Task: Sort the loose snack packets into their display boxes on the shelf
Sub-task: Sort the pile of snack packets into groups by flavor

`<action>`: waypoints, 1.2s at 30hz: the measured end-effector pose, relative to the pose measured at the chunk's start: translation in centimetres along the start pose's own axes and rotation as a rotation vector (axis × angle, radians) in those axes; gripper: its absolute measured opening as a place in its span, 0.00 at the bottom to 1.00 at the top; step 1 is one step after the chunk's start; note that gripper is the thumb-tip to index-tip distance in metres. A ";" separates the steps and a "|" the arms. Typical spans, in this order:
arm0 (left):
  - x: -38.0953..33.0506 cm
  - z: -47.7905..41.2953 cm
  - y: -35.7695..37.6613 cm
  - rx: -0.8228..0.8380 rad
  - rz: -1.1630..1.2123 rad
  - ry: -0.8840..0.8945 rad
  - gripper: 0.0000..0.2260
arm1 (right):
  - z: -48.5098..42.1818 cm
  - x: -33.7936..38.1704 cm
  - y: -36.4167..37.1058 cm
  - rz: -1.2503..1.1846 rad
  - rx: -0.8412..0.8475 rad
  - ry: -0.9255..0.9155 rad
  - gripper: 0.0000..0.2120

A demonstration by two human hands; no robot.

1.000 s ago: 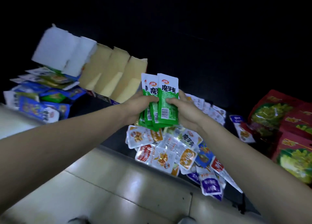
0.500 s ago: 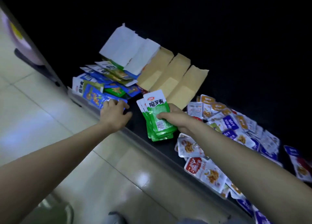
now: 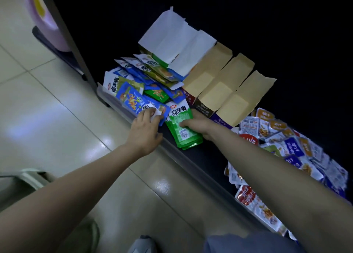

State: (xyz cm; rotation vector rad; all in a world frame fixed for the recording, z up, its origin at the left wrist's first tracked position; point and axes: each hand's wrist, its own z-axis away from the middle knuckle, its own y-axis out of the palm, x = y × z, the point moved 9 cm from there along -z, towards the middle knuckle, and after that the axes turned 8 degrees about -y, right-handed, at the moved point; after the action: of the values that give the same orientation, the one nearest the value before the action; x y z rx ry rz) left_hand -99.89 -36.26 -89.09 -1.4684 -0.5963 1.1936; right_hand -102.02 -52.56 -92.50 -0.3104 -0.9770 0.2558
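"Right hand [image 3: 196,122]: what did it have when the shutter went?"

"It was clamped on a stack of green packets [image 3: 181,130], thumb across the face, low at the front of the shelf [image 3: 208,157]. Left hand [image 3: 146,132] sat at nine o'clock of it, fingers bent onto a corner of the blue packets [image 3: 131,100]. Whether it pinched or merely pressed, I couldn't tell."

"Which step was that?"

"Delivering a sorted bunch, by my reading. White-flapped display boxes [image 3: 172,41] stood open at twelve o'clock, packets spilling from their fronts. Three brown-flapped boxes [image 3: 225,81] stood at one o'clock, and the loose pile [image 3: 286,142] lay at four."

"And next?"

"Probably the blue ones needed holding aside, so the green stack could slide square into its matching box without fanning out."
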 end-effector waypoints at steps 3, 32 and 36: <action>0.1 -0.1 0.2 -0.030 0.015 0.029 0.24 | -0.2 -0.5 -0.2 0.068 -0.135 -0.070 0.38; -27.2 -4.2 -2.2 0.148 -0.271 0.731 0.13 | 12.2 -4.6 -17.8 0.190 -0.224 -0.258 0.10; -34.2 -3.3 1.9 0.243 -0.207 0.715 0.11 | 16.4 -10.8 -24.3 0.387 -0.553 -0.162 0.09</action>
State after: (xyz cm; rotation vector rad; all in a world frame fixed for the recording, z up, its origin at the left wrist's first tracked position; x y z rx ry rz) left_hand -109.92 -67.65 -79.25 -1.4556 -0.0992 0.4961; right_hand -119.81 -76.48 -83.28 -1.0023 -1.1346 0.3634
